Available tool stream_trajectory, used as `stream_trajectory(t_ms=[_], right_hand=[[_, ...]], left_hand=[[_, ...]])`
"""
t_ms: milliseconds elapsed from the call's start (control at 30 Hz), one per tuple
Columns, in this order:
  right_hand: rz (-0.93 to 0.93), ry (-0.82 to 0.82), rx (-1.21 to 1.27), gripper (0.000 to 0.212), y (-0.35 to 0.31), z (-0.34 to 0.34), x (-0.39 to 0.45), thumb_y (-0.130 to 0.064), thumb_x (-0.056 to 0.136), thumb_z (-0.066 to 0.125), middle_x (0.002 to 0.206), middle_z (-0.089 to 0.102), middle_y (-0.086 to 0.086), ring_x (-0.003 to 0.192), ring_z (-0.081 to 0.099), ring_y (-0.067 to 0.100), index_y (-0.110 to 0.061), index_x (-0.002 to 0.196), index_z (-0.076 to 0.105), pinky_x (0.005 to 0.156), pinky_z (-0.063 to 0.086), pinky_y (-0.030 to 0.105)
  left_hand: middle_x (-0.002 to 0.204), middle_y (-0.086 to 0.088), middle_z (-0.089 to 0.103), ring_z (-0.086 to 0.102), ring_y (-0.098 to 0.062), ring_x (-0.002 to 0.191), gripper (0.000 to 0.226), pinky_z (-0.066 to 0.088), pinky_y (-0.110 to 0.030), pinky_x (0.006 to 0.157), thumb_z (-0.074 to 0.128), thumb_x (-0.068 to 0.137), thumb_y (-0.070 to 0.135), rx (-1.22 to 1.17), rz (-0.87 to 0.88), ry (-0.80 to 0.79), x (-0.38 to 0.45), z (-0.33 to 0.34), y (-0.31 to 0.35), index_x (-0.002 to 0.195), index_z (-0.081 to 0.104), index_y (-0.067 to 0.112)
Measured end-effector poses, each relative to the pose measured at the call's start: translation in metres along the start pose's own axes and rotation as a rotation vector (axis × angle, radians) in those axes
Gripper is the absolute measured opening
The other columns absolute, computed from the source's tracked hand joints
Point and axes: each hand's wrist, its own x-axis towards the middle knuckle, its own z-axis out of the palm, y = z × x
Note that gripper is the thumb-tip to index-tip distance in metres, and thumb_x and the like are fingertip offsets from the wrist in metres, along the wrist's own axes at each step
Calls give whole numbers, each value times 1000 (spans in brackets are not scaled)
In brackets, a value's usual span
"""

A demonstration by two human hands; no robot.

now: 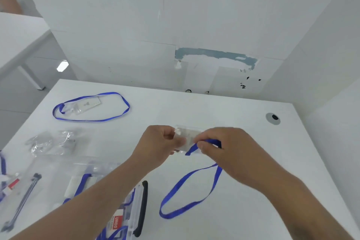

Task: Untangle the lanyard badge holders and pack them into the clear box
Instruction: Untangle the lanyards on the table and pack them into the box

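Note:
Above the middle of the white table (243, 115), my left hand (159, 142) pinches a clear badge holder (188, 136) by its left edge. My right hand (224, 148) grips the blue lanyard strap (187, 197) where it meets the holder; the rest of the strap hangs down in a loop onto the table. A second badge holder with its blue lanyard (91, 107) lies spread out at the far left. The clear box (134, 206) with a black handle sits at the near left under my left forearm, with blue lanyards inside it.
A crumpled clear plastic bag (52, 142) lies at the left. A flat clear pouch with tools and a small tube (21, 191) sits at the near left edge. A round cable grommet (273, 118) is at the far right. White wall panels stand behind the table.

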Motion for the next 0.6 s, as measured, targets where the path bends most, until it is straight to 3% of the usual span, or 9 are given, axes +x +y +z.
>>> stream_trajectory(t_ms=[100, 233, 300, 333, 400, 467, 500, 600], right_hand=[[2, 24, 127, 12, 2, -19, 24, -34, 92, 61, 83, 67, -30, 82, 58, -13, -39, 92, 72, 66, 39, 7], [34, 0, 408, 7, 20, -13, 49, -24, 86, 71, 78, 74, -14, 68, 62, -4, -29, 86, 76, 58, 41, 5], [68, 3, 502, 8, 26, 8, 53, -18, 83, 72, 73, 72, -5, 64, 55, 2, -24, 78, 76, 57, 41, 13], [69, 2, 509, 12, 27, 22, 52, -14, 80, 70, 70, 70, 0, 64, 52, 3, -22, 73, 75, 59, 40, 18], [68, -1, 471, 20, 25, 53, 46, -11, 77, 62, 57, 61, -7, 54, 44, -2, -20, 60, 67, 62, 32, 20], [72, -26, 366, 29, 11, 76, 31, -26, 92, 59, 55, 56, -15, 46, 43, 1, -17, 65, 63, 54, 31, 19], [39, -48, 301, 30, 4, 84, 23, -35, 96, 53, 62, 60, -15, 52, 48, 3, -17, 75, 63, 55, 36, 20], [-118, -112, 4, 27, -16, 91, 4, -39, 101, 36, 88, 58, -8, 82, 56, 12, -23, 95, 56, 77, 46, 29]], left_hand=[[82, -2, 78, 70, -14, 72, 9, 58, -24, 69, 74, 84, 18, 50, -25, -163, -6, -17, -2, 92, 77, 15], [93, -5, 78, 70, -14, 76, 14, 57, -25, 72, 73, 85, 14, -117, -58, -390, -15, -42, -3, 98, 77, 13], [92, -8, 76, 68, -17, 76, 12, 57, -24, 70, 73, 81, 13, -313, -110, -436, -20, -51, -4, 92, 78, 12], [89, -8, 76, 68, -17, 73, 11, 58, -23, 69, 73, 78, 13, -426, -138, -420, -20, -52, -5, 88, 78, 12], [89, -8, 76, 69, -16, 69, 18, 59, -22, 66, 73, 75, 13, -607, -197, -316, -19, -51, -9, 92, 77, 8], [93, -11, 77, 71, -17, 71, 19, 60, -23, 66, 74, 78, 11, -689, -249, -167, -15, -50, -15, 97, 74, 5], [94, -12, 77, 72, -18, 72, 16, 60, -24, 67, 74, 81, 10, -667, -258, -95, -14, -49, -18, 96, 74, 5], [87, -10, 78, 74, -15, 70, 5, 60, -24, 67, 74, 84, 12, -410, -207, 75, -12, -48, -29, 88, 75, 9]])
